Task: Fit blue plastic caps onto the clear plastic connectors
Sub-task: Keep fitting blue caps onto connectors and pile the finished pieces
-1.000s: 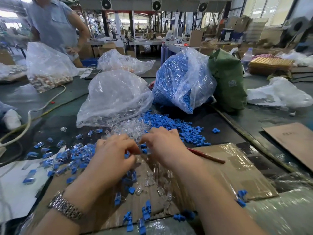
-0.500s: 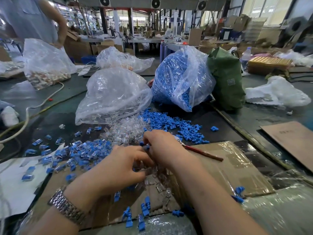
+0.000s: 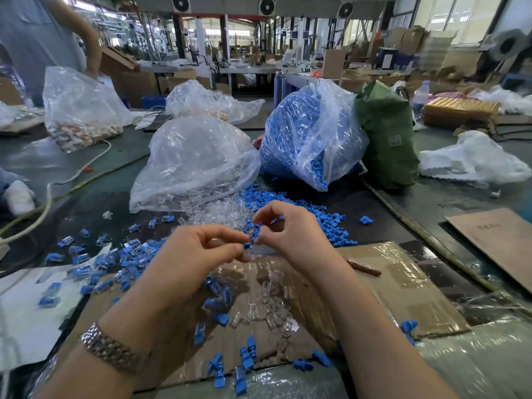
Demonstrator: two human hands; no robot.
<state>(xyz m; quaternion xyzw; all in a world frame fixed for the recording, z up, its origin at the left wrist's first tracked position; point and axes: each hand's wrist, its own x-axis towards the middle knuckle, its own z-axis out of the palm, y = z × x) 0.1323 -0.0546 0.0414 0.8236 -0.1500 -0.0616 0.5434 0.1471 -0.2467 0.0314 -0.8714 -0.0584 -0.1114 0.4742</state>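
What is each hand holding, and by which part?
Both hands, left hand and right hand, pinch one small blue-and-clear piece between their fingertips; the exact parts gripped cannot be told.

Bright, even daylight enters through the tall windows (image 3: 449, 12) at upper right. The crumpled clear plastic bags (image 3: 195, 159) and the film-wrapped brown cardboard sheet (image 3: 403, 283) throw white glare. Soft shadows lie under the forearms. Wide-angle distortion bends the edges; the far right background is smeared with blur.
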